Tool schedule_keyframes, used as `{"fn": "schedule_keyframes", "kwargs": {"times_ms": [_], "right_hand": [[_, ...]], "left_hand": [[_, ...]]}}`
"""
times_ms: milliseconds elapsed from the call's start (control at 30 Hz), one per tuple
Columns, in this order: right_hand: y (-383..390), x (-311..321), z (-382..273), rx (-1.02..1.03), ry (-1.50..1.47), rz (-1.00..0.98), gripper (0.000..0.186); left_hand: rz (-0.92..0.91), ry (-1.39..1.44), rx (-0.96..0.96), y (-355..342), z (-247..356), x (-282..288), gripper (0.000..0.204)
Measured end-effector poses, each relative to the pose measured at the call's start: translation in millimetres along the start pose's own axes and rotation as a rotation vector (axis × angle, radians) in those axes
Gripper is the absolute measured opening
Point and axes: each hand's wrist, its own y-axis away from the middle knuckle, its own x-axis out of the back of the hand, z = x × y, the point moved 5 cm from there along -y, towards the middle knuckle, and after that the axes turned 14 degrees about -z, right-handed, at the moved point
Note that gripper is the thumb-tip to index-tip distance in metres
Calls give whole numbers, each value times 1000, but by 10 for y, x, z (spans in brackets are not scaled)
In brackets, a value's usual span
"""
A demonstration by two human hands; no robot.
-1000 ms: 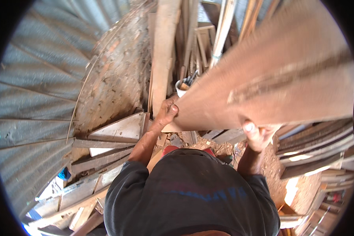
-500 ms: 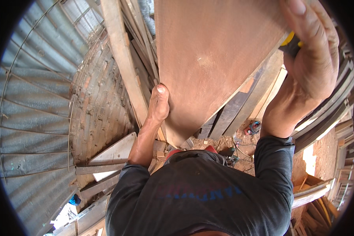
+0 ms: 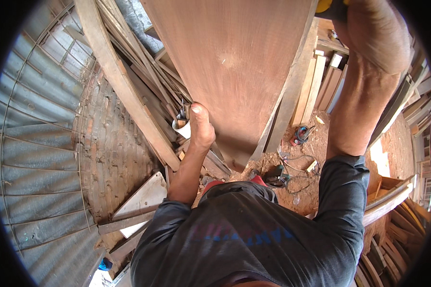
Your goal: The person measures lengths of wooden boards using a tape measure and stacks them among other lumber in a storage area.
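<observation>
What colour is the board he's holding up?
Reddish-brown wood with fine grain; the board shows best in the head view.

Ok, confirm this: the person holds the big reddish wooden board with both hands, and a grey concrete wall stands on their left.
Not quite. The head view shows both hands, left hand and right hand, on the reddish board, but the wall on their left is corrugated metal sheet, not concrete.
</observation>
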Motion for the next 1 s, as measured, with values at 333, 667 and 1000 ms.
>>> {"fn": "schedule_keyframes", "kwargs": {"times_ms": [333,667,1000], "right_hand": [[665,43,489,-343,93,-168,41],[1133,25,1380,-624,124,-175,38],[1315,163,2160,-789,437,94,36]], "left_hand": [[162,-467,-93,332,-1179,233,54],[126,-323,40,178,-2025,491,63],[1,-810,349,-516,-1764,307,66]]}}
